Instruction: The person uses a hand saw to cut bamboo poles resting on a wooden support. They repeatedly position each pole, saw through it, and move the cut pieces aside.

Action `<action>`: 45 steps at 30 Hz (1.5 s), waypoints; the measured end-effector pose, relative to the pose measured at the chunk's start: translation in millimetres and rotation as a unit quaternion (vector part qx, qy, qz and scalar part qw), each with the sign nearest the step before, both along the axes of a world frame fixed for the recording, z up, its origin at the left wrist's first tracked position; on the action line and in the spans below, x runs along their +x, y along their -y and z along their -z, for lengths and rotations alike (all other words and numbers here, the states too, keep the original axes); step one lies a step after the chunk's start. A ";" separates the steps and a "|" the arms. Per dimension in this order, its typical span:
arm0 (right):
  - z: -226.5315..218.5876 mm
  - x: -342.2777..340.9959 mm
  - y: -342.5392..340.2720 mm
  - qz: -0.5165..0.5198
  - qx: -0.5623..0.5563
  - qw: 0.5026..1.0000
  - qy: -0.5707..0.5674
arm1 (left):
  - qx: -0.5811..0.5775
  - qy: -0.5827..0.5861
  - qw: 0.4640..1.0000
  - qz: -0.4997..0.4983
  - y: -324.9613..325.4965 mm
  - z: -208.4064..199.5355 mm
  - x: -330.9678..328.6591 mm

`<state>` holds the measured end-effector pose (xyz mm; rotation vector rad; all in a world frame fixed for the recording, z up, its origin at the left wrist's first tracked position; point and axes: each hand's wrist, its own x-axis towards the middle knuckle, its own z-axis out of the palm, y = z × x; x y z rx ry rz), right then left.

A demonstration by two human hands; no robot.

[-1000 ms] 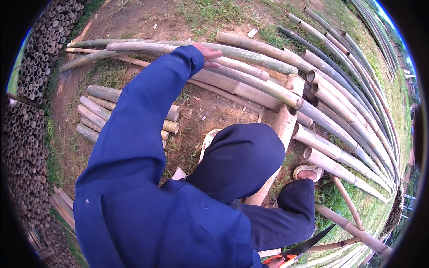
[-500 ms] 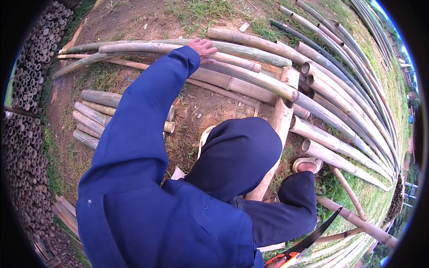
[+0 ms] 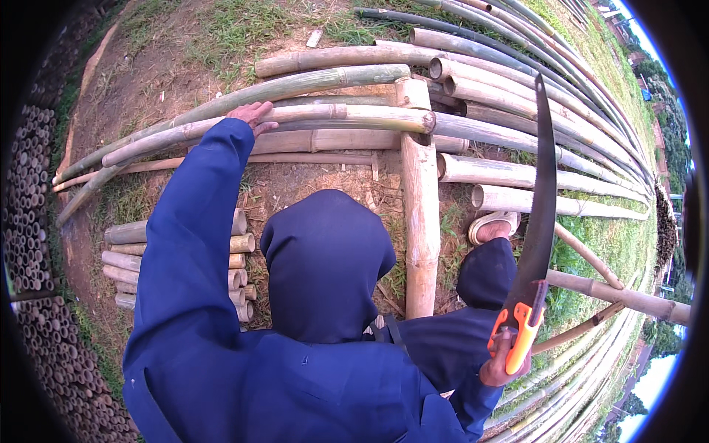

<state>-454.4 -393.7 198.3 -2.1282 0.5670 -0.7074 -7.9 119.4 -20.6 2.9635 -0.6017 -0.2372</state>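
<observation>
My left hand (image 3: 252, 117) is on a pale bamboo pole (image 3: 306, 113), its fingers curled over the top. The pole's right end lies across a thick wooden beam (image 3: 421, 229). A greener bamboo pole (image 3: 295, 85) runs just beyond it, its right end also near the beam. At the lower right my right hand (image 3: 504, 362) grips a handsaw (image 3: 545, 192) by its orange handle. The long, curved, dark blade points up and away from me, apart from the held pole. My bent knee is between my arms.
Short cut bamboo pieces (image 3: 129, 258) are stacked left of my knee. Many long bamboo poles (image 3: 546, 173) fan out to the right. Great piles of bamboo ends (image 3: 29, 199) line the left side. A propped pole frame (image 3: 620, 292) stands at the right, near my sandalled foot (image 3: 493, 227).
My right hand has raised the saw from the lower edge into full view, blade upward. The whole view has turned. My left hand stays on a bamboo pole.
</observation>
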 end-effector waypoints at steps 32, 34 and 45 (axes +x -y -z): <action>21.9 26.1 -10.6 -0.100 0.130 0.986 -0.037 | 0.140 -0.048 0.988 -0.049 31.9 -99.8 -87.1; 14.7 31.7 -16.5 -0.113 0.160 0.980 -0.047 | 0.133 -0.059 0.988 -0.051 34.7 -73.1 -91.8; 92.3 99.3 -106.5 -0.170 0.267 0.948 -0.028 | 0.122 -0.019 0.991 -0.046 44.8 -36.7 -71.8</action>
